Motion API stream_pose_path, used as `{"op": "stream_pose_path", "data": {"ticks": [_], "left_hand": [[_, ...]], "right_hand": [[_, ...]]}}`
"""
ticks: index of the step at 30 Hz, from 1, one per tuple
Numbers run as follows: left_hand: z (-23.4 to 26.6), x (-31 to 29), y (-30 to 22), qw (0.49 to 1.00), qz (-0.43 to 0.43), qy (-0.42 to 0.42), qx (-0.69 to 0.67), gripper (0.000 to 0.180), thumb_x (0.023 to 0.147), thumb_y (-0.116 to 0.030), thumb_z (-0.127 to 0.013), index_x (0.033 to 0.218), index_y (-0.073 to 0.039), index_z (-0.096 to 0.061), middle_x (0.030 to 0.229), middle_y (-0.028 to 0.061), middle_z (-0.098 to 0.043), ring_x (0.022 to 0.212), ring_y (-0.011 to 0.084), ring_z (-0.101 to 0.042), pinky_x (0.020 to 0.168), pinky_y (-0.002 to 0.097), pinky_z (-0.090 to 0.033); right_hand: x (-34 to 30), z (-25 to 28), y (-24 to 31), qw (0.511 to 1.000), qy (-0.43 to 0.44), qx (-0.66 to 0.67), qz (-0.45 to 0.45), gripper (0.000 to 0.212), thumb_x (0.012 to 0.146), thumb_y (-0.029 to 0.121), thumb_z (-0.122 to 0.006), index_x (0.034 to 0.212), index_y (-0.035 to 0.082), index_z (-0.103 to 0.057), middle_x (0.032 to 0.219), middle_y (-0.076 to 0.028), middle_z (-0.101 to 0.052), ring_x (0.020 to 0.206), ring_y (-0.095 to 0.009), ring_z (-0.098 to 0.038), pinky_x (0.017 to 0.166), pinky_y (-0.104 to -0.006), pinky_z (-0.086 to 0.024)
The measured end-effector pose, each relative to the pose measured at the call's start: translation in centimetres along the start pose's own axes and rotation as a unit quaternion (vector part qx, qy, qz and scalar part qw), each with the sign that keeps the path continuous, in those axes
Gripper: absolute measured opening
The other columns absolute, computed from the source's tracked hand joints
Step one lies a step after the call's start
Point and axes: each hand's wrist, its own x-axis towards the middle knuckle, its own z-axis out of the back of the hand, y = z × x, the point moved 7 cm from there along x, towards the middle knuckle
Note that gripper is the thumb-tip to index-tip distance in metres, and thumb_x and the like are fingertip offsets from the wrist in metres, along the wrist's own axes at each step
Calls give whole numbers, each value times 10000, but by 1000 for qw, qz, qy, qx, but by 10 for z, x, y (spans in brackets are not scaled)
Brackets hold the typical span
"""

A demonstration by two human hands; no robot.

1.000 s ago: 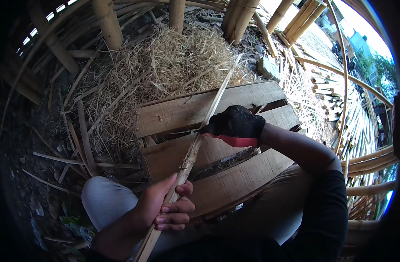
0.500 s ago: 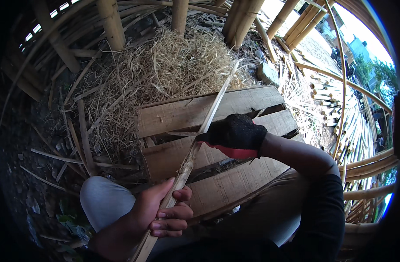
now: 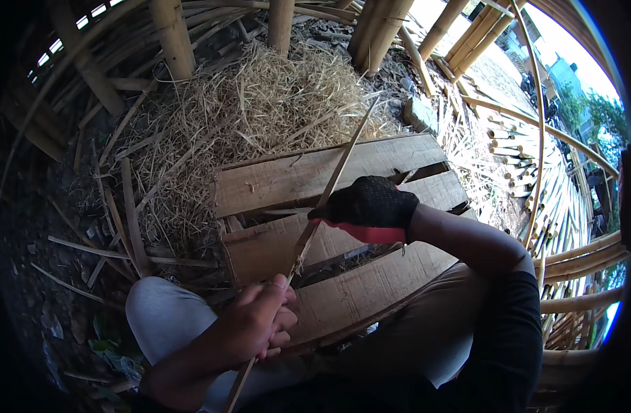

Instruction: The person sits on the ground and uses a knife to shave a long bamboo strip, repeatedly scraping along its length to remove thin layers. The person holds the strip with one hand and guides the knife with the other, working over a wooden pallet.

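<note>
A long, narrow bamboo strip [image 3: 339,165] slants from my lap up toward the straw heap, with frayed fibres near its middle. My bare left hand [image 3: 260,320] is closed around its lower part, knuckles up. Farther along, my right hand [image 3: 370,210], in a black glove with a red palm side, is closed at the strip, thumb side against it. The fist hides whether anything else is in its fingers. Beneath both hands lies a low platform of wooden slats [image 3: 370,292], with gaps between the boards. The strip's far tip reaches past the platform's far edge.
A heap of pale shavings [image 3: 260,103] lies beyond the platform. Upright bamboo posts [image 3: 281,27] stand behind it. Loose strips [image 3: 133,213] litter the ground at left. Many cut bamboo poles [image 3: 515,158] are stacked at right, near a stone block [image 3: 420,113].
My left hand has rolled over, turning the strip so a narrower, darker side shows instead of its pale face. The right hand has stayed nearly in place.
</note>
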Motion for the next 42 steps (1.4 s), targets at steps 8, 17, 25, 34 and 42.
{"op": "stream_pose_path", "data": {"ticks": [8, 17, 25, 34, 42], "left_hand": [[10, -1, 0, 1000, -13, -15, 11, 446, 1073, -454, -335, 1091, -33, -482, 661, -40, -412, 510, 40, -408, 416, 235, -389], [8, -2, -13, 993, -23, 60, -102, 373, 1068, -452, -372, 942, -105, -428, 545, -37, -338, 373, 49, -278, 361, 196, -244], [9, -16, -24, 983, -13, 99, -154, 330, 1049, -393, -466, 971, -74, -437, 552, -1, -405, 357, 90, -376, 313, 229, -339], [-7, -21, -22, 950, -30, 244, -192, 359, 1042, -316, -500, 1050, 36, -427, 622, 91, -489, 366, 172, -501, 302, 286, -428], [-14, -29, -20, 918, -48, 273, -283, 346, 1044, -284, -502, 1033, 53, -426, 637, 112, -490, 363, 193, -503, 304, 298, -446]], "right_hand": [[-6, -20, -14, 998, -64, 19, 19, 285, 995, 323, -566, 1180, 161, -712, 870, -146, -689, 789, -349, -685, 683, -441, -546], [-16, -13, -88, 966, -194, -103, -137, 416, 972, 321, -616, 1373, 220, -581, 973, -124, -680, 820, -317, -691, 719, -400, -558], [-6, 6, -60, 971, -216, -24, -99, 406, 939, 438, -666, 1223, 147, -689, 938, -55, -740, 802, -254, -727, 727, -346, -581], [-10, 17, -44, 969, -245, -28, 32, 371, 902, 362, -705, 1212, 159, -681, 802, -77, -700, 670, -256, -695, 591, -361, -549], [-11, 28, -44, 965, -218, -140, 35, 449, 908, 389, -698, 1303, 185, -638, 746, -49, -677, 606, -219, -665, 545, -337, -519]]}}
